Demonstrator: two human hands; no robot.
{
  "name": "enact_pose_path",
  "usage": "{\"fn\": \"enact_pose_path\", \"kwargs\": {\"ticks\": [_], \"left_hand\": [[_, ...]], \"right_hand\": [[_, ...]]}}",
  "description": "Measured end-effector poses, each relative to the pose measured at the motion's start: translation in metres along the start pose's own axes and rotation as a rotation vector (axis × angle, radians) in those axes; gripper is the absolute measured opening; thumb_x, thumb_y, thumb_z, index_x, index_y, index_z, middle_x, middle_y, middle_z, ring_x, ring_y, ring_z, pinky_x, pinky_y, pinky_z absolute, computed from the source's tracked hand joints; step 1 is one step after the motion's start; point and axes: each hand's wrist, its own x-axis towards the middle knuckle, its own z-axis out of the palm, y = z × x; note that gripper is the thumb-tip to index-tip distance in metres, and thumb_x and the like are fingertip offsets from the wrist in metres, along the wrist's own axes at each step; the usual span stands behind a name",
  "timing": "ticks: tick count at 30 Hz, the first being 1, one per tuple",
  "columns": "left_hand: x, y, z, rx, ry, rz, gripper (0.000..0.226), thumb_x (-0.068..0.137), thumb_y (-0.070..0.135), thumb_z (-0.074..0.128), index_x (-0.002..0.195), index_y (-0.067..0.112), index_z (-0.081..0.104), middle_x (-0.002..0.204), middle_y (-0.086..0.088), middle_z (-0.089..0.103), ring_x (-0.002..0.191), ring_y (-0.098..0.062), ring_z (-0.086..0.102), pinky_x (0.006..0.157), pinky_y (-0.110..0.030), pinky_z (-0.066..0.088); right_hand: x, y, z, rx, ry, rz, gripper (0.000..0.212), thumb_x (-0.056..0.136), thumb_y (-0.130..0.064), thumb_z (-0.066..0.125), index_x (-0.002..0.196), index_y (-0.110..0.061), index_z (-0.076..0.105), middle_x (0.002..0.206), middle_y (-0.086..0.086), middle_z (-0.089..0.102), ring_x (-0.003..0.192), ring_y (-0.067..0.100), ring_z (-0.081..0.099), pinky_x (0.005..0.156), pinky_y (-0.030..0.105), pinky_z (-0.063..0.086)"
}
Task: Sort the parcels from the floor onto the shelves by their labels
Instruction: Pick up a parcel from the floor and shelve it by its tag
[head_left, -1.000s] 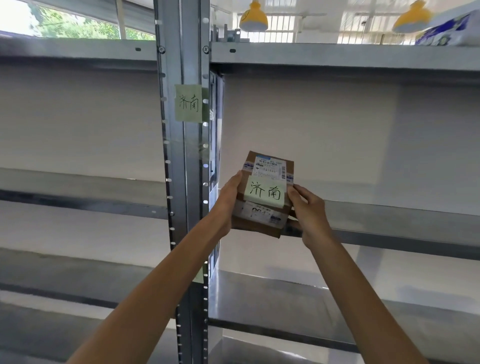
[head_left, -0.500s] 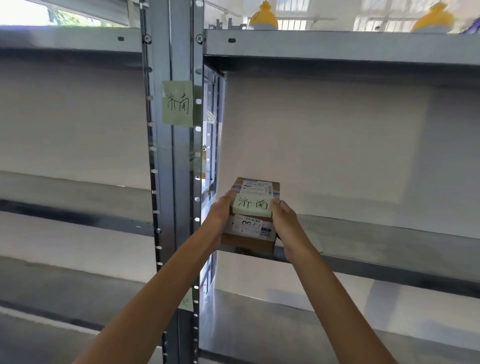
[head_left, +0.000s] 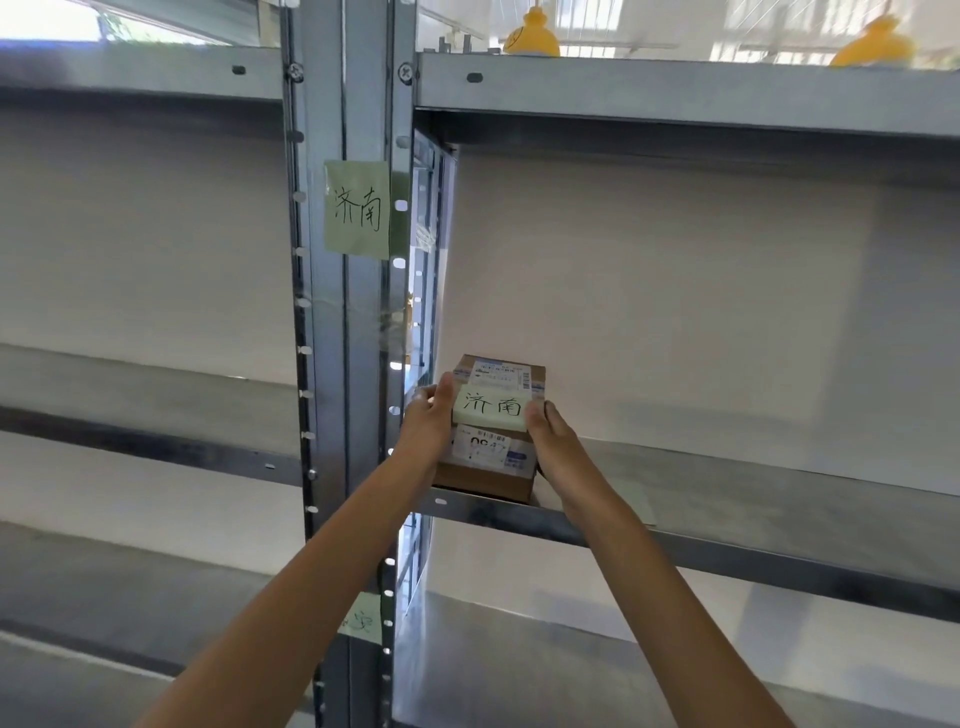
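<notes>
A small brown cardboard parcel (head_left: 491, 467) with a green handwritten note and white shipping labels on top rests at the left front corner of the grey metal shelf (head_left: 727, 499). My left hand (head_left: 428, 421) grips its left side and my right hand (head_left: 553, 441) grips its right side. A green note (head_left: 357, 209) with the same two characters is stuck on the upright post (head_left: 343, 364) just left of this shelf bay.
Another shelf (head_left: 675, 88) runs above with yellow objects (head_left: 532, 36) behind it. A lower shelf (head_left: 571, 660) lies beneath, with a second green note (head_left: 361, 618) on the post. A pale wall closes the back of the bays.
Both hands carried the parcel forward and down from in front of the bay onto the shelf's left front corner. The view moved closer to the rack.
</notes>
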Motion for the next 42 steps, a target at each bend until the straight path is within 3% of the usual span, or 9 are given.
{"fn": "enact_pose_path", "kwargs": {"ticks": [5,10,17,21,24,31,35,38,42], "left_hand": [[-0.005,0.005,0.004,0.09,0.07,0.107,0.041,0.099,0.038,0.033,0.129,0.012,0.042,0.087,0.0,0.062,0.069,-0.007,0.061,0.044,-0.013,0.047],[-0.013,0.017,0.004,0.293,0.084,0.308,0.053,0.096,0.048,0.033,0.138,0.016,0.039,0.134,-0.013,0.053,0.107,-0.024,0.061,0.073,-0.03,0.057],[-0.052,0.034,0.007,0.292,0.026,0.521,0.046,0.097,0.041,0.034,0.138,0.021,0.039,0.142,-0.003,0.046,0.113,-0.006,0.046,0.071,-0.001,0.044],[-0.068,0.035,0.008,0.321,0.013,0.561,0.049,0.096,0.049,0.03,0.137,0.025,0.04,0.142,-0.003,0.047,0.126,-0.02,0.048,0.104,-0.043,0.045],[-0.08,0.033,0.004,0.366,0.011,0.59,0.049,0.096,0.052,0.029,0.136,0.026,0.04,0.14,-0.003,0.048,0.126,-0.021,0.048,0.104,-0.046,0.043],[-0.113,0.004,-0.017,0.499,0.009,0.685,0.055,0.095,0.057,0.023,0.137,0.026,0.04,0.137,-0.001,0.05,0.126,-0.018,0.046,0.103,-0.045,0.043],[-0.14,-0.023,-0.024,0.78,-0.027,0.718,0.06,0.095,0.056,0.019,0.144,0.023,0.029,0.151,0.0,0.032,0.142,-0.017,0.025,0.115,-0.047,0.026],[-0.154,-0.035,-0.032,0.842,-0.062,0.674,0.064,0.094,0.055,0.021,0.148,0.021,0.019,0.157,0.0,0.02,0.146,-0.016,0.011,0.119,-0.047,0.015],[-0.155,-0.03,-0.045,0.883,-0.027,0.641,0.065,0.095,0.053,0.022,0.15,0.021,0.011,0.16,0.001,0.01,0.148,-0.016,0.001,0.121,-0.044,0.008]], "right_hand": [[-0.005,-0.004,-0.001,-0.004,0.005,-0.013,0.048,0.1,-0.043,0.029,0.143,-0.023,0.034,0.139,0.0,0.051,0.108,0.01,0.052,0.071,0.013,0.043],[-0.018,-0.016,-0.004,-0.111,0.032,-0.023,0.057,0.098,-0.049,0.024,0.148,-0.023,0.021,0.152,0.001,0.035,0.136,0.022,0.038,0.103,0.032,0.035],[-0.04,-0.027,-0.017,-0.266,0.202,-0.156,0.062,0.097,-0.052,0.026,0.151,-0.024,0.016,0.159,-0.001,0.019,0.144,0.021,0.022,0.115,0.036,0.02],[-0.056,-0.034,-0.021,-0.355,0.267,-0.278,0.06,0.097,-0.051,0.029,0.15,-0.025,0.02,0.159,-0.005,0.017,0.146,0.018,0.016,0.119,0.039,0.016],[-0.073,-0.039,-0.021,-0.35,0.254,-0.312,0.058,0.098,-0.048,0.03,0.15,-0.024,0.022,0.159,-0.005,0.018,0.146,0.016,0.017,0.119,0.035,0.016],[-0.132,-0.035,-0.007,-0.268,0.21,-0.339,0.043,0.101,-0.034,0.032,0.143,-0.023,0.034,0.149,0.002,0.036,0.118,0.0,0.032,0.066,-0.016,0.023],[-0.148,-0.021,0.01,-0.253,0.168,-0.322,0.047,0.1,-0.038,0.03,0.146,-0.027,0.027,0.151,-0.002,0.034,0.129,0.004,0.034,0.09,0.0,0.019],[-0.153,-0.011,0.018,-0.246,0.145,-0.312,0.046,0.101,-0.036,0.029,0.146,-0.027,0.026,0.149,-0.002,0.036,0.121,-0.002,0.034,0.078,-0.012,0.024],[-0.158,-0.006,0.014,-0.245,0.149,-0.329,0.046,0.101,-0.036,0.03,0.146,-0.031,0.025,0.151,-0.005,0.033,0.135,0.007,0.033,0.096,0.014,0.024]]}}
